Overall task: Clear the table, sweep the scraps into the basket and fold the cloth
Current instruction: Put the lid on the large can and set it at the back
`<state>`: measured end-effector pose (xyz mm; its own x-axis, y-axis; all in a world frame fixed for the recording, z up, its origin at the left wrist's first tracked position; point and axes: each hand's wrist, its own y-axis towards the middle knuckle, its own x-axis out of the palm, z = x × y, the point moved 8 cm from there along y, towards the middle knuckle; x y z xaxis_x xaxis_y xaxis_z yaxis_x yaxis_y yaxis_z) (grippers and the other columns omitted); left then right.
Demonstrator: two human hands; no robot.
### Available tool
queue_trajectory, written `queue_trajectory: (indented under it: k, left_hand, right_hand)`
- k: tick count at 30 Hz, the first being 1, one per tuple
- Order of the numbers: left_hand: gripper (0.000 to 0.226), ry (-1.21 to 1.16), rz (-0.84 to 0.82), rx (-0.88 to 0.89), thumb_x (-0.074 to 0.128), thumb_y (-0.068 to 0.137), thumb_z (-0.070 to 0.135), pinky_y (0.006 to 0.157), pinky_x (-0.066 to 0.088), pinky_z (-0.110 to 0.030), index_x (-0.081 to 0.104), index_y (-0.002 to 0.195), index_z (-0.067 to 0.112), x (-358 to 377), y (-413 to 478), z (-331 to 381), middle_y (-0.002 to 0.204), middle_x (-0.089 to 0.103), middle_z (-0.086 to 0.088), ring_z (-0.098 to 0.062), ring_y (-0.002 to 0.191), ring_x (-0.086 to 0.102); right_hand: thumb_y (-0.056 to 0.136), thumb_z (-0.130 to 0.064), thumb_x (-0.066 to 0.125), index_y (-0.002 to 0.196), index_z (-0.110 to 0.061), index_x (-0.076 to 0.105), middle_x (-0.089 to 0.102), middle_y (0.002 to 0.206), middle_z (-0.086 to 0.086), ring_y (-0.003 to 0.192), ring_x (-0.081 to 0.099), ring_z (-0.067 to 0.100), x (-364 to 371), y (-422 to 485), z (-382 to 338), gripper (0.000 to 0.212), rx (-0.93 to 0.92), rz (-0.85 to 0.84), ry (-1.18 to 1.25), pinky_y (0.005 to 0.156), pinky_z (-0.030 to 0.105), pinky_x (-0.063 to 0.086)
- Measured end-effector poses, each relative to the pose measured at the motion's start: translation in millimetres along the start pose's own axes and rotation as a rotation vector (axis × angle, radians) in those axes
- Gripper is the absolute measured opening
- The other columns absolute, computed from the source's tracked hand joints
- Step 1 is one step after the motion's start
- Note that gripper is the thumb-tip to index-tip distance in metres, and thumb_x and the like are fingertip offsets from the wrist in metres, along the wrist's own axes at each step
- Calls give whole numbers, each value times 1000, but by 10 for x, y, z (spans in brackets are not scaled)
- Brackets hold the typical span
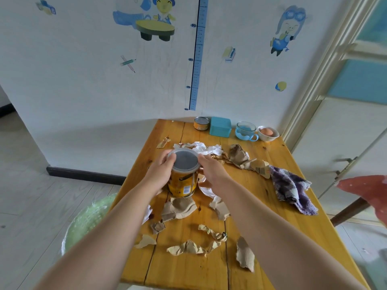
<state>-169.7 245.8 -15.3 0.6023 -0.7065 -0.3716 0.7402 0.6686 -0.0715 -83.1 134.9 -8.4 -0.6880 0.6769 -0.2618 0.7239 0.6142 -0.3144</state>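
A tall yellow can [183, 185] with a grey plastic lid stands in the middle of the wooden table [278, 155]. My left hand [160, 172] grips its left side near the lid. On the can's right side lies my right hand [213, 173], its fingers round the can. Torn brown paper scraps [179, 208] and white crumpled paper [206, 148] lie scattered over the table. A purple cloth [293, 190] lies crumpled at the right. The green basket [88, 220] sits on the floor left of the table.
Along the table's far edge stand a small yellow tin [201, 123], a teal box [220, 126], a blue cup [246, 130] and a white bowl [268, 133] with an egg. A red object [368, 191] juts in at the right. A door is on the right.
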Motion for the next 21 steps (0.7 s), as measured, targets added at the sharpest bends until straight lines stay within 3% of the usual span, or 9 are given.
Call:
queue_trajectory:
  k: [3, 5, 7, 10, 12, 16, 21]
  left_hand:
    - [55, -108, 37, -142, 23, 95, 53, 103, 36, -42, 45, 131, 19, -79, -53, -143, 133, 50, -6, -26, 125, 44]
    - [43, -221, 155, -168, 29, 98, 40, 96, 39, -38, 54, 118, 12, -220, -116, -203, 122, 58, -9, -24, 112, 51]
    - [27, -140, 178, -118, 39, 95, 21, 87, 40, -34, 56, 114, 12, -316, -139, -191, 116, 59, -10, -21, 103, 51]
    - [45, 107, 1, -42, 53, 82, 11, 84, 46, -35, 48, 126, 16, -217, -143, -170, 116, 58, -4, -23, 105, 54]
    - [54, 219, -80, 8, 59, 78, 12, 89, 49, -37, 42, 130, 19, -120, -154, -137, 114, 55, 3, -21, 108, 54]
    - [54, 239, -47, 142, 63, 77, 13, 71, 51, -23, 43, 126, 20, -134, -162, 24, 108, 60, 3, -18, 92, 61]
    - [60, 84, 12, 228, 71, 76, 22, 98, 44, -37, 45, 131, 24, -355, 89, 404, 122, 58, 5, -15, 112, 54]
  right_hand:
    - [99, -22, 36, 120, -17, 53, 57, 124, 7, 113, 54, 21, -133, 29, 51, 28, -27, 41, 92, 92, 38, 47]
    - [94, -5, 41, 129, -16, 49, 56, 126, 3, 109, 54, 17, -234, 55, 79, 38, -80, 73, 96, 89, 35, 49]
    - [85, 6, 52, 136, -17, 38, 51, 132, 2, 118, 50, 18, -266, 60, 83, 58, -156, 54, -102, 93, 34, 49]
    - [72, -8, 76, 146, -21, 16, 40, 144, 3, 132, 38, 20, -87, 59, 88, 97, -251, -88, -391, 105, 36, 38]
    - [65, -24, 83, 147, -21, 11, 38, 146, 1, 133, 36, 20, 57, 69, 90, 110, -293, -132, -485, 107, 36, 34]
    - [61, -27, 85, 136, -17, 34, 50, 131, -2, 122, 47, 16, 51, 124, -5, 92, -351, -33, -414, 93, 24, 37]
    - [62, -18, 85, 130, -19, 44, 57, 119, -5, 112, 52, 12, -146, 278, -443, 79, -421, -14, -184, 96, 28, 43]
